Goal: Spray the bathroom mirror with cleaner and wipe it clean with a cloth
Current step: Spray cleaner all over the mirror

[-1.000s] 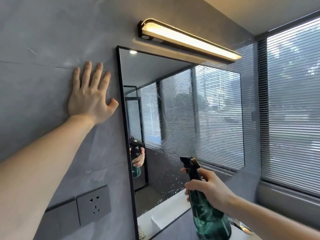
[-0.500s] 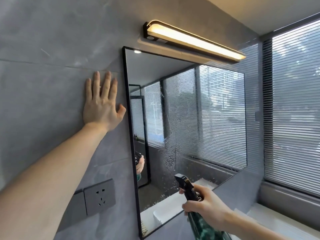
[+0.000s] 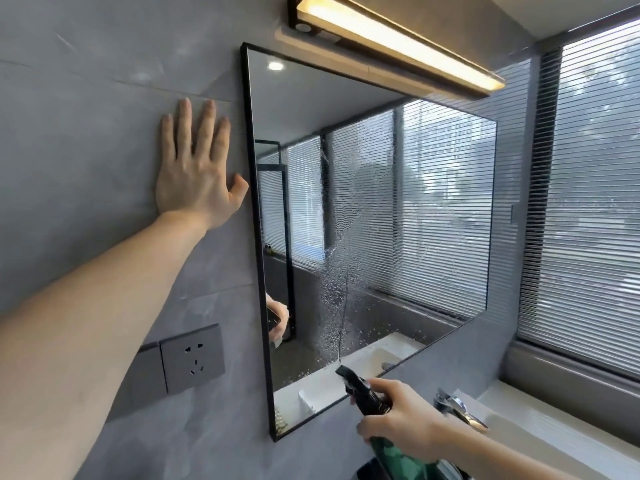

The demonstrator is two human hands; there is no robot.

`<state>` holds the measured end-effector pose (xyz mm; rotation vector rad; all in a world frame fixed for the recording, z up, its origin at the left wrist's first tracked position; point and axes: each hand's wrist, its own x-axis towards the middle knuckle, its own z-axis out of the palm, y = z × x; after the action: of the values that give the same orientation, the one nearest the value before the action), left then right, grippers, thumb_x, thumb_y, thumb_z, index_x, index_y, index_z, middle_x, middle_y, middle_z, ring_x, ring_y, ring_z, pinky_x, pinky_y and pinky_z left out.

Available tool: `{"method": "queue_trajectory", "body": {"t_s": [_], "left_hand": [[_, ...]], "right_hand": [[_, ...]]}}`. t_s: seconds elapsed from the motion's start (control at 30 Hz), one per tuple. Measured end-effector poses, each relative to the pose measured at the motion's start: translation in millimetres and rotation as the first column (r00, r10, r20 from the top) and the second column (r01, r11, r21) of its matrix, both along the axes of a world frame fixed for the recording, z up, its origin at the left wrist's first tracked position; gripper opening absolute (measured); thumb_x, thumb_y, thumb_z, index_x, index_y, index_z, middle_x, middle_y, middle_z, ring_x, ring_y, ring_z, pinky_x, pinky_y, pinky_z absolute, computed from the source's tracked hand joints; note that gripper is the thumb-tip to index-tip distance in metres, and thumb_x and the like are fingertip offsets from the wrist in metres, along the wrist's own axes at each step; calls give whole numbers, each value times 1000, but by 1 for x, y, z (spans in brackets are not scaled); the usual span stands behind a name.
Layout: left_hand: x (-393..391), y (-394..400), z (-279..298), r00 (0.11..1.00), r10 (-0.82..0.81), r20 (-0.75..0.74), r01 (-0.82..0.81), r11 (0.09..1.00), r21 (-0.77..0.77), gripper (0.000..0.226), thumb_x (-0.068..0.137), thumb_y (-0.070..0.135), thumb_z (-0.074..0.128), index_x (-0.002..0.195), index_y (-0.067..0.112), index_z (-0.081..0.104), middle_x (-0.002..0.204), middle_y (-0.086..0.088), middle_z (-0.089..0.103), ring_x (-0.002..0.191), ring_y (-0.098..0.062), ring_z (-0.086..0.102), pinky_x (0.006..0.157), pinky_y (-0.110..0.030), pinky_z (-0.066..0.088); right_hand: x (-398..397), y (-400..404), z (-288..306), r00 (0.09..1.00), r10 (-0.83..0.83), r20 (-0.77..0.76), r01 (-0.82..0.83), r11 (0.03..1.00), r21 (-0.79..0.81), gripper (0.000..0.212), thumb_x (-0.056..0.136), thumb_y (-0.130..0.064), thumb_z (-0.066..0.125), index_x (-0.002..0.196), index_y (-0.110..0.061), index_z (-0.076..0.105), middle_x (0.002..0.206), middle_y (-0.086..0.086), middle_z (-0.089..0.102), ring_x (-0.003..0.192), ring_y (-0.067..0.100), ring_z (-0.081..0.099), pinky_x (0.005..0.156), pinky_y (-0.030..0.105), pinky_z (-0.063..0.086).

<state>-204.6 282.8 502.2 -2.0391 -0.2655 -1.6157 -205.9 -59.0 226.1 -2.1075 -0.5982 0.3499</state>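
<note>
A black-framed mirror [image 3: 433, 202] hangs on the grey tiled wall. Spray droplets and a thin run of liquid cover a vertical band near its middle. My left hand [image 3: 194, 174] lies flat on the wall just left of the mirror's frame, fingers straight and pointing up. My right hand [image 3: 401, 420] grips a green spray bottle [image 3: 391, 452] by its black trigger head, low in front of the mirror's bottom edge, nozzle aimed at the glass. No cloth is in view.
A lit bar lamp [image 3: 398, 43] is mounted above the mirror. A grey wall socket [image 3: 192, 358] sits below my left forearm. A chrome tap [image 3: 457, 408] and white basin [image 3: 540, 431] lie at lower right, under a window with blinds [image 3: 588, 202].
My right hand has lowered the spray bottle from mid-mirror toward the bottom edge. The view has shifted, and my left hand stays flat on the wall.
</note>
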Motion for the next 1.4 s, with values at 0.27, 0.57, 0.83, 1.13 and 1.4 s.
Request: {"method": "queue_trajectory", "body": {"t_s": [0.27,0.57,0.83,1.13,1.4], "left_hand": [[-3,-2,1,1000,-6,-6,6,1000,-6,88,92,41,55,165,5,21,176,-19,9,161,-48,3,130,-62,0],[0,-2,2,1000,-9,9,9,1000,-4,90,91,42,59,165,6,24,176,-18,10,161,-47,3,130,-59,-2],[-3,-2,3,999,40,-7,-40,999,-9,88,90,50,39,165,6,25,176,-17,11,161,-45,4,131,-59,0],[-3,-4,2,1000,10,-23,-11,1000,-15,87,87,46,45,164,6,32,176,-16,15,162,-43,6,131,-57,0],[0,-2,1,1000,-10,-3,10,1000,12,87,87,46,41,162,3,34,174,-18,19,161,-46,8,131,-60,3]], "right_hand": [[-2,14,1,1000,12,-27,-11,1000,29,38,74,-31,79,108,-22,66,68,-8,67,60,14,57,61,24,43],[-3,22,96,994,4,114,-46,928,369,40,68,-29,78,97,-7,63,78,18,69,70,29,69,71,50,59],[0,31,157,985,-39,169,-59,841,538,48,67,-34,77,114,-24,72,90,21,77,78,31,73,84,52,60],[9,40,219,977,10,214,-143,772,619,30,71,-21,72,97,-7,65,81,19,71,72,34,69,74,44,57],[44,5,209,979,-178,96,57,698,713,30,94,-12,72,123,-11,67,84,19,75,76,36,72,71,42,59]]}}
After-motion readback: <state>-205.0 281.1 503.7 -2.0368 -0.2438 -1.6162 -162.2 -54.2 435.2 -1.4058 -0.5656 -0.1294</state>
